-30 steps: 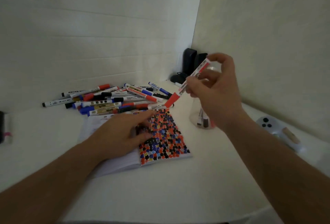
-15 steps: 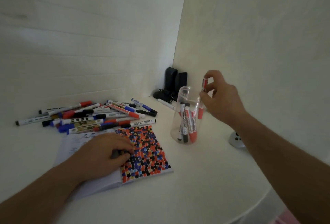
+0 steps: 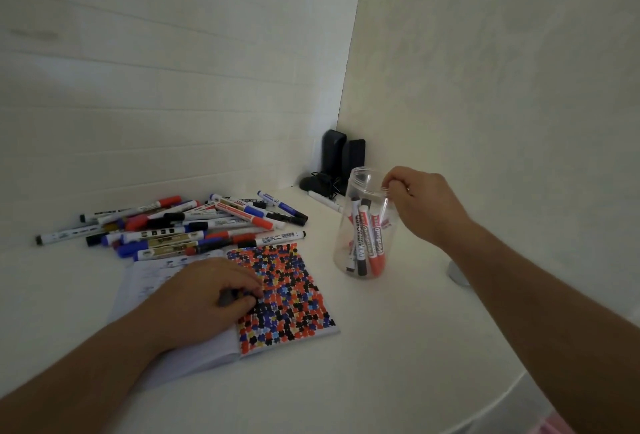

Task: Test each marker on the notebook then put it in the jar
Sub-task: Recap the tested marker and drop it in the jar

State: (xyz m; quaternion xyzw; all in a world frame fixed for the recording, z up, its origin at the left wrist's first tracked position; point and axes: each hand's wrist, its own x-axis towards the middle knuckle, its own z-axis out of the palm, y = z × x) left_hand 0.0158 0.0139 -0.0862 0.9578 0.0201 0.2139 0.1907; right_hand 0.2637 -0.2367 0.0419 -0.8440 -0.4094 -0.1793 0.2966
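Since half a second ago I am lowering my right hand (image 3: 420,203) to the jar (image 3: 365,226) rim, fingers pinched on a marker (image 3: 383,217) I can barely see, standing upright inside at the hand's seven o'clock, while my left hand (image 3: 207,295) is pressing the notebook (image 3: 287,295).

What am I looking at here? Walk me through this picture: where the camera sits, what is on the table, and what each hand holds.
No machine here: a person works with two bare hands, and the camera is worn on the head, looking forward and down.

On the white table lies an open notebook, its right page covered in red, blue and black test blots. Behind it is a pile of markers waiting to be tried. A clear jar to the right holds several markers already.

The left hand rests on the notebook with a small dark thing, hard to make out, pinched in its grip. The right hand is at the jar's rim; whether it holds a marker cannot be told.

Dark objects stand in the corner.
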